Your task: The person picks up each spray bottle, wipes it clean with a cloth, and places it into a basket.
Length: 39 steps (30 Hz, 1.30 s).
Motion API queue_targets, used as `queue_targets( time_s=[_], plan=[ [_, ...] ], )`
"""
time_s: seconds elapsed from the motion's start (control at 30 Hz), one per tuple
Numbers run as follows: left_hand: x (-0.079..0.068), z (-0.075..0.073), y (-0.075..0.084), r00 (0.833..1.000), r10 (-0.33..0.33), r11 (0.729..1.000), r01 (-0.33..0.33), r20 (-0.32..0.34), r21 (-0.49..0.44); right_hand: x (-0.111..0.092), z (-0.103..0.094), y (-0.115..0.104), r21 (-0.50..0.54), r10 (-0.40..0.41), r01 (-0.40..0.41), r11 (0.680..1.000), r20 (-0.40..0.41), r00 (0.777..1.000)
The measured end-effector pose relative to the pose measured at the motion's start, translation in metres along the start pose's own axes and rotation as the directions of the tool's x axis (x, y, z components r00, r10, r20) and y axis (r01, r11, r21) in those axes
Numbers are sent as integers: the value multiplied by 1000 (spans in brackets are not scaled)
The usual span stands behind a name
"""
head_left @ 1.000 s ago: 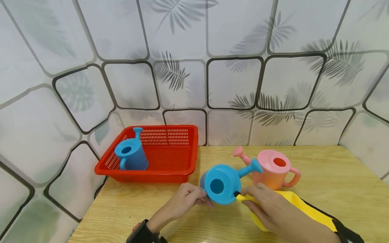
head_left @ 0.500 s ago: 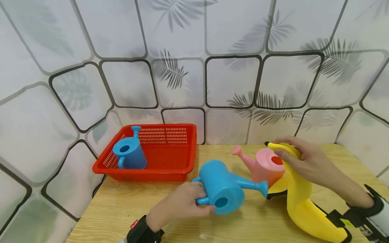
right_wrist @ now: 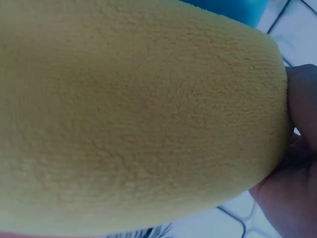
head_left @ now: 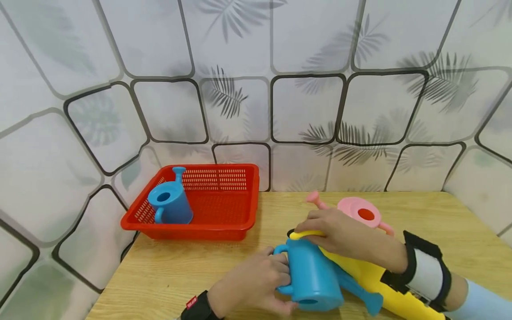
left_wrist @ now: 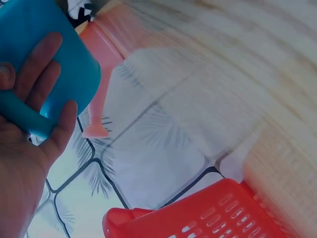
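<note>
My left hand (head_left: 260, 280) holds a blue watering can (head_left: 314, 278) by its handle. The can is tipped over, its spout pointing to the lower right and its opening turned toward me. In the left wrist view, fingers (left_wrist: 37, 74) pass through the handle against the can's wall. With my right hand (head_left: 340, 229) I grip a fuzzy yellow plush banana (head_left: 372, 275) near its thin, black-tipped end, right above the can's far end. The banana's thick body trails to the lower right, partly behind the can's spout and my forearm. Its plush surface (right_wrist: 148, 109) fills most of the right wrist view.
A pink watering can (head_left: 356, 206) stands behind my right hand, partly covered by it. At the back left, a red perforated basket (head_left: 236, 231) holds another blue watering can (head_left: 172, 204). A leaf-patterned wall covering (head_left: 240, 44) closes off the wooden table (head_left: 160, 275).
My left hand has turned the blue watering can over and brought it nearer to me. My right hand lifted the plush banana up to the right, then carried its tip left over the can.
</note>
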<state>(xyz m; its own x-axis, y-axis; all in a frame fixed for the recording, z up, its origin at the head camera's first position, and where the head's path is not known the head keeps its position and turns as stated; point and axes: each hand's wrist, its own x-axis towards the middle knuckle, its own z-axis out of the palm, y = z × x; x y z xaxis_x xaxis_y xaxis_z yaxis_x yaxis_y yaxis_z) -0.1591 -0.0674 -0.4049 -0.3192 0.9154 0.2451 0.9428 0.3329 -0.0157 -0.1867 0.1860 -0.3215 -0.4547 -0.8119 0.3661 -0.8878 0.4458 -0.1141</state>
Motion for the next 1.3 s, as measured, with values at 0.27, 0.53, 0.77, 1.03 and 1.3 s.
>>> queue_targets(
  time_s=[0.27,0.53,0.77,1.03,1.3],
  plan=[
    [-3,3,-2,999,-19,994,23,-43,105,13,11,-16,-61,101,-95,994,104,989],
    [-6,8,-2,994,-33,990,46,-103,130,2,15,-35,-27,-56,60,998,154,987],
    [-9,8,-7,994,-69,993,77,-83,90,-12,13,-44,23,-122,120,993,127,984],
    [-9,3,-10,991,-66,995,75,-120,71,-15,10,-46,-40,-202,202,979,19,979],
    [-14,4,-8,988,-50,997,58,-144,56,-14,13,-44,-25,-238,238,971,4,971]
  ],
)
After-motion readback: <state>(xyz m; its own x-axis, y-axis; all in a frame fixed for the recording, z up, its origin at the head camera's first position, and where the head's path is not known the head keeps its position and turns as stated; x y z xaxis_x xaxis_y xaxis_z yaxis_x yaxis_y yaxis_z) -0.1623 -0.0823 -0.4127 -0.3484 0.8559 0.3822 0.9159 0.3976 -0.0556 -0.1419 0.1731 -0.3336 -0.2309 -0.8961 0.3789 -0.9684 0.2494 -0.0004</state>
